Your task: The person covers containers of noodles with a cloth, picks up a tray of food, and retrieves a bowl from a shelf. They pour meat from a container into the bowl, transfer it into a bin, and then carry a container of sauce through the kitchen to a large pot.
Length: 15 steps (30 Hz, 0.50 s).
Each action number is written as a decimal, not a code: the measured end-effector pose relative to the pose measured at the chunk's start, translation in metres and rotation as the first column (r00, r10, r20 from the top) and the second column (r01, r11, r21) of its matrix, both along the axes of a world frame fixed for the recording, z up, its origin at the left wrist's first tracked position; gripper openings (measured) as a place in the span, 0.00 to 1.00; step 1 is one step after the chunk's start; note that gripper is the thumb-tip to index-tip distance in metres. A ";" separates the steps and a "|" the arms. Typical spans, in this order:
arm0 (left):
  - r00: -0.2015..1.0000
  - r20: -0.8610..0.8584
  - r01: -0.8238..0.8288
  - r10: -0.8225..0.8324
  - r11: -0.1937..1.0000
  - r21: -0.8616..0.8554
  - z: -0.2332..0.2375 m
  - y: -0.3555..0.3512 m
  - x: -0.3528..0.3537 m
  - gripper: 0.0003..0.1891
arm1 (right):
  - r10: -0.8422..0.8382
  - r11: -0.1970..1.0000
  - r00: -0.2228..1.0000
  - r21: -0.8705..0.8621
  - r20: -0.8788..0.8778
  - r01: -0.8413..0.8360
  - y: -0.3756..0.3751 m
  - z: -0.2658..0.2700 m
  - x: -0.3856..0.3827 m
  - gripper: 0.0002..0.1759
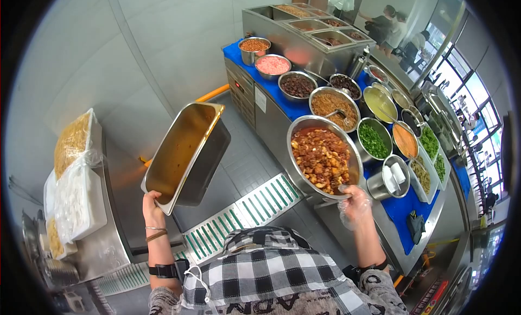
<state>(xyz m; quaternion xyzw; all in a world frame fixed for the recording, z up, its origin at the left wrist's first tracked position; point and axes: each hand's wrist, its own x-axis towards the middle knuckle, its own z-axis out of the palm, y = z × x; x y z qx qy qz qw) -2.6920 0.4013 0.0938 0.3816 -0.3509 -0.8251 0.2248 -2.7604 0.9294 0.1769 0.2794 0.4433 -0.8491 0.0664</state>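
Observation:
My left hand (153, 207) grips the near rim of a deep rectangular steel pan (187, 155), held up and tilted, its inside smeared with orange-brown sauce and holding no solid food. My right hand (355, 204), in a clear plastic glove, holds the near rim of a large round steel bowl (304, 176) filled with chunks of reddish-brown stew. The bowl hangs partly over the counter's front edge. The pan is to the left of the bowl, over the floor.
A blue-covered counter (404, 209) carries several round bowls of toppings: chopped greens (373, 140), minced meat (332, 106), dark beans (296, 86), pink stuff (272, 65). A steel hot-well unit (304, 27) stands behind. A floor drain grate (244, 214) runs below. Bagged noodles (73, 174) sit left. People stand far back.

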 end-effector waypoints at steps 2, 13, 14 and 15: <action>1.000 -0.018 0.025 -0.024 0.999 0.046 0.024 -0.006 -0.034 0.10 | -0.013 0.998 1.000 -0.057 -0.025 0.012 0.007 0.000 -0.013 0.05; 0.937 -0.239 0.246 -0.254 0.967 -0.062 0.142 -0.041 -0.331 0.11 | -0.104 0.984 0.989 0.133 -0.107 0.118 -0.018 0.053 -0.113 0.02; 0.933 -0.244 0.253 -0.264 0.965 -0.072 0.155 -0.038 -0.363 0.11 | -0.150 0.975 0.980 0.146 -0.130 0.168 -0.024 0.057 -0.123 0.02; 0.932 -0.251 0.238 -0.261 0.964 -0.118 0.169 -0.033 -0.394 0.11 | -0.195 0.963 0.968 0.157 -0.156 0.220 -0.029 0.058 -0.136 0.02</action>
